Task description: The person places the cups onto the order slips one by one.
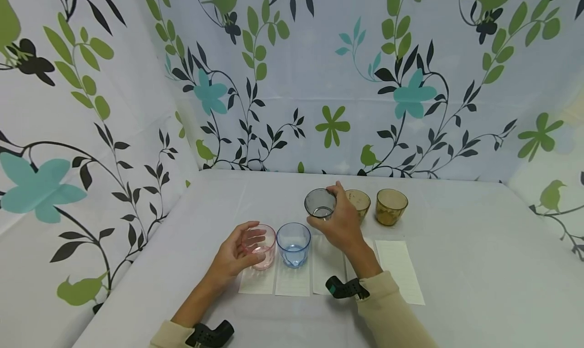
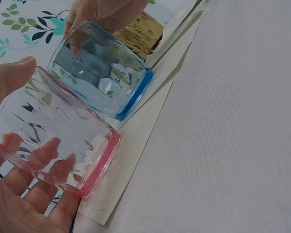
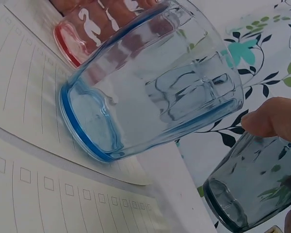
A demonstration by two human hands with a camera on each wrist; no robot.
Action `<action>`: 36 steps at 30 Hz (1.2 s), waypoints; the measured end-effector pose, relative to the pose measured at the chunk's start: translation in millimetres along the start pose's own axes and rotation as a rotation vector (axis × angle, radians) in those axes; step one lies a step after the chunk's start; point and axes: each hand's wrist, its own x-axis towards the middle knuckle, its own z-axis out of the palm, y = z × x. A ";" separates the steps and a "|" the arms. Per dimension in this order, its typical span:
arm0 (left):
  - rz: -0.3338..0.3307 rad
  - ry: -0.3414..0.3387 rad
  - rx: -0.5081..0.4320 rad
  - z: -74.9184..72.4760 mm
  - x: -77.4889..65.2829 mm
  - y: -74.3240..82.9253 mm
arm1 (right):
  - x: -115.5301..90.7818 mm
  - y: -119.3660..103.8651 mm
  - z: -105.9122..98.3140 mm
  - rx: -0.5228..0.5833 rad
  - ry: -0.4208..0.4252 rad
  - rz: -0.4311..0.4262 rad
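Step in hand, as judged: setting glasses along the paper strips (image 1: 401,274). Left hand (image 1: 230,254) grips the pink glass (image 1: 268,242), at nine o'clock from the blue glass (image 1: 293,246); right hand (image 1: 343,224) grips the grey glass (image 1: 317,202), at one o'clock, its contact with the table (image 1: 474,252) uncertain from these angles. The next move calls for clearance past the blue rim. Two amber glasses (image 1: 391,209) stand at two o'clock. Table white; leaf-patterned cloth (image 1: 283,89) hangs at twelve.
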 end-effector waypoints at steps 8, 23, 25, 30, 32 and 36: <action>0.000 0.002 0.011 -0.4 -0.2 -0.2 | -6.8 -1.7 -3.6 0.100 0.037 -0.066; 0.006 -0.002 -0.012 -0.8 0.2 0.4 | -20.1 -3.2 -6.1 0.128 -0.004 -0.167; 0.005 -0.002 -0.016 -1.0 0.1 -0.5 | -21.7 -2.3 -7.0 0.139 -0.014 -0.164; 0.010 -0.002 -0.006 -1.2 -0.1 -2.7 | -26.5 -0.2 -12.5 0.158 -0.018 -0.143; 0.014 -0.003 -0.001 -1.0 0.2 -2.8 | -27.5 1.4 -14.6 0.168 -0.013 -0.144; 0.019 -0.003 0.005 -0.7 0.8 -2.1 | -28.1 3.7 -18.1 0.203 -0.002 -0.161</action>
